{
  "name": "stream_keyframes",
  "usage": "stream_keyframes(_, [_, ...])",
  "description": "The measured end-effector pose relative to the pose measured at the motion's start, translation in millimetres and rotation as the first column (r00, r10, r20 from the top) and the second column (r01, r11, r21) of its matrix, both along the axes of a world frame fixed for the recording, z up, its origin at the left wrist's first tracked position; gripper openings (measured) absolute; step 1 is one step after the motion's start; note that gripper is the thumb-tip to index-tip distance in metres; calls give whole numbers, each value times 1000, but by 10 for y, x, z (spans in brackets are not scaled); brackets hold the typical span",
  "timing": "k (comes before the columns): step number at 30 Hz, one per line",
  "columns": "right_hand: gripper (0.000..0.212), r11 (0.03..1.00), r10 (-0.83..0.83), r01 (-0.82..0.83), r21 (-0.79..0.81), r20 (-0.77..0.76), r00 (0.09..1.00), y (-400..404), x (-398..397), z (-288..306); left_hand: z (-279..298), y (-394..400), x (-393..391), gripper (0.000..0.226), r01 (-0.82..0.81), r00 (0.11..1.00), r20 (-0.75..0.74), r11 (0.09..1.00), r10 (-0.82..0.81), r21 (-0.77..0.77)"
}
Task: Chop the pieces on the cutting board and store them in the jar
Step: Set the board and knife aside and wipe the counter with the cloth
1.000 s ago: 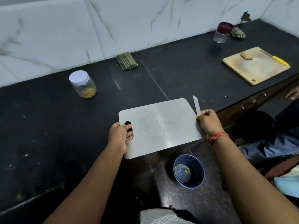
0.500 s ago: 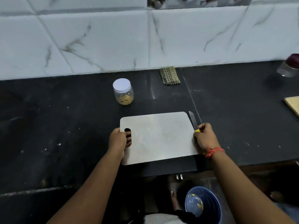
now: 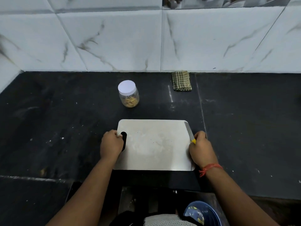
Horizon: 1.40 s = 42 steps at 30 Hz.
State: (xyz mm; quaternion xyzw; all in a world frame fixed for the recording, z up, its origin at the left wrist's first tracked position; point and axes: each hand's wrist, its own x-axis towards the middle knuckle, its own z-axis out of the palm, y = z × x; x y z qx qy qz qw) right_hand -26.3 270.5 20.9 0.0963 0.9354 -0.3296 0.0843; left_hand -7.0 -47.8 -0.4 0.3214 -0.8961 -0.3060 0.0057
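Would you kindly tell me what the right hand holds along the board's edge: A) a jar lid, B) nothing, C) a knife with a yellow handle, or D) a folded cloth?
C: the right hand grips a knife, yellow handle showing, blade lying over the board.

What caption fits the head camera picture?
Left hand and right hand, holding a knife, grip the cutting board; the jar stands behind.
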Motion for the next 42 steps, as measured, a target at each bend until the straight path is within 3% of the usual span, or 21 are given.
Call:
stream_keyframes(4, [12, 996, -28, 28, 87, -6, 1000, -12, 25, 15, 29, 4, -21, 16, 34, 999, 19, 996, -33, -82])
stream_keyframes(22, [9, 986, -140, 140, 86, -14, 990, -130, 106, 21, 15, -78, -48, 17, 140, 990, 14, 982, -140, -124])
stream_keyframes(32, [8, 976, -52, 78, 203, -131, 990, -156, 111, -42, 44, -59, -35, 18, 169, 986, 38, 959, -165, -225])
stream_keyframes(42, [12, 980, -73, 87, 180, -84, 994, -137, 32, -60, 72, -54, -65, 13, 201, 978, 2, 949, -207, -241])
